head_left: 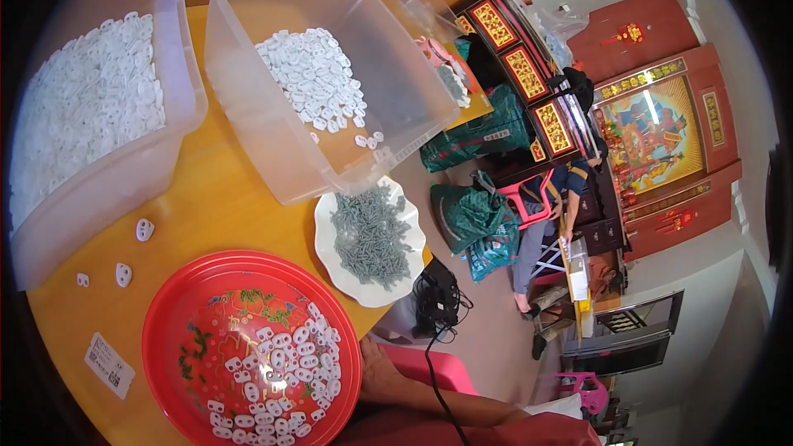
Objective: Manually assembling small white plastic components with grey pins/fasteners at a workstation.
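Note:
My right hand (377,368) is at the right rim of a round red tray (157,339) with a floral pattern. Its fingers are hidden behind the rim, so whether it grips the tray does not show. Many small white plastic pieces with two holes (277,359) lie in the tray's right and near part. Just beyond stands a white scalloped dish (373,297) heaped with thin grey ridged pieces (370,235), perhaps springs or screws. My left hand is out of view.
Two translucent bins (273,144) (178,149) hold more white pieces. Loose pieces (144,230) and a printed label (109,365) lie on the yellow table (202,219). At right are a black cable (438,372), a pink stool (429,367), green bags (475,215) and a seated person (541,231).

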`<action>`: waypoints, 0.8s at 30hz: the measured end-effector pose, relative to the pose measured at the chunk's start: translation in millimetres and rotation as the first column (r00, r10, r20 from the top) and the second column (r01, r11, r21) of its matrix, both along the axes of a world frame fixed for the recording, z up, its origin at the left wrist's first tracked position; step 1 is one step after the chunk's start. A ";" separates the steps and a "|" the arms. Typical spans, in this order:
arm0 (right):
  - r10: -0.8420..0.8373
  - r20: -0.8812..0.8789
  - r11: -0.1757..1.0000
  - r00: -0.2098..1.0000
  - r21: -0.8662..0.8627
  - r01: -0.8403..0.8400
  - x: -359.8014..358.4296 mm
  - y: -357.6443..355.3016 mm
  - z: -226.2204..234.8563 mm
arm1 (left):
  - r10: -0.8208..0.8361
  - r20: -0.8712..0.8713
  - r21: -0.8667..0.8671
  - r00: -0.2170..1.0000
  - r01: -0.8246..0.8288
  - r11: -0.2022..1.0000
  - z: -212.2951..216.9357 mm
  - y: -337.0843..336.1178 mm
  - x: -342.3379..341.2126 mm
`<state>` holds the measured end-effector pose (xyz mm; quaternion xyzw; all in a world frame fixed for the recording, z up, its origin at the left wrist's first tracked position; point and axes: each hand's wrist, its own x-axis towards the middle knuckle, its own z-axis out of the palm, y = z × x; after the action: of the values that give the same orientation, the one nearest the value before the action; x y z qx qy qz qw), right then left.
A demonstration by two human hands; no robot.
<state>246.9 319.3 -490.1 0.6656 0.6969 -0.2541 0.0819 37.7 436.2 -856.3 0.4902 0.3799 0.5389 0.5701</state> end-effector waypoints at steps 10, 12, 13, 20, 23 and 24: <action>-0.027 0.027 0.985 0.999 0.172 0.022 10.6 -36.4 55.7 | 0.002 -0.175 -0.202 0.985 -0.038 0.979 90.2 -81.0 -171.0; -0.034 0.026 0.981 0.999 0.190 0.028 17.3 -55.4 61.2 | 0.017 -0.210 -0.234 0.978 -0.067 0.970 119.1 -105.9 -199.3; -0.028 0.067 0.985 0.997 0.174 0.016 22.5 -62.6 66.7 | 0.017 -0.228 -0.253 0.974 -0.076 0.965 141.3 -116.6 -209.0; 0.104 -0.013 0.946 0.994 0.309 -0.095 27.4 -111.0 90.8 | 0.084 -0.354 -0.458 0.932 -0.250 0.853 277.2 -261.3 -280.5; 0.303 -0.468 0.847 0.830 0.532 -0.009 12.4 -133.3 96.1 | 0.174 -0.270 -0.441 0.947 -0.282 0.852 421.7 -292.9 -200.7; 0.300 -0.485 0.849 0.822 0.529 0.002 4.9 -138.5 115.6 | 0.202 -0.262 -0.456 0.944 -0.305 0.836 463.1 -301.7 -171.3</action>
<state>251.8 180.8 -374.5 0.5027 0.7837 -0.2348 -0.2794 -133.7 134.5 -393.2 0.3268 0.6219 0.4428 0.5570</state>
